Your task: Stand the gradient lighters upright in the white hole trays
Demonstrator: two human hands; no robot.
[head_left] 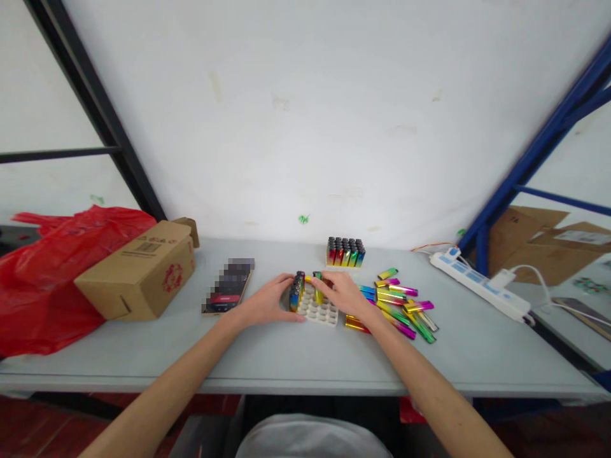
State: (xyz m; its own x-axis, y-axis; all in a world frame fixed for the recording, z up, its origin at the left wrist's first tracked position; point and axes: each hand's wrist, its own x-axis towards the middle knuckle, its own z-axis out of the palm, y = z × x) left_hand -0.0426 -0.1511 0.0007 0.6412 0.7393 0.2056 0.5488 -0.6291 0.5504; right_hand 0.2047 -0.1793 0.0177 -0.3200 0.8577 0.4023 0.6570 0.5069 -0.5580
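A white lighter tray (pixel 317 313) with rows of round-edged slots lies in front of me. Along its left side stand several shiny lighters (pixel 295 294) with black tops. My left hand (pixel 267 300) curves around that side, thumb at the near edge and fingers at the far end, holding the tray. Over the tray's far part, my right hand (pixel 344 291) is closed on a yellow-green lighter (pixel 318 289), held upright among the slots. Its fingertips partly cover this lighter. Right of the tray lies a loose heap of metallic coloured lighters (pixel 394 296), partly behind my right wrist.
A filled block of lighters (pixel 345 253) stands at the back by the wall. Leftward are a phone (pixel 229 286), a cardboard box (pixel 138 273) and a red plastic bag (pixel 52 280). A white power strip (pixel 480 286) with cables lies at the right.
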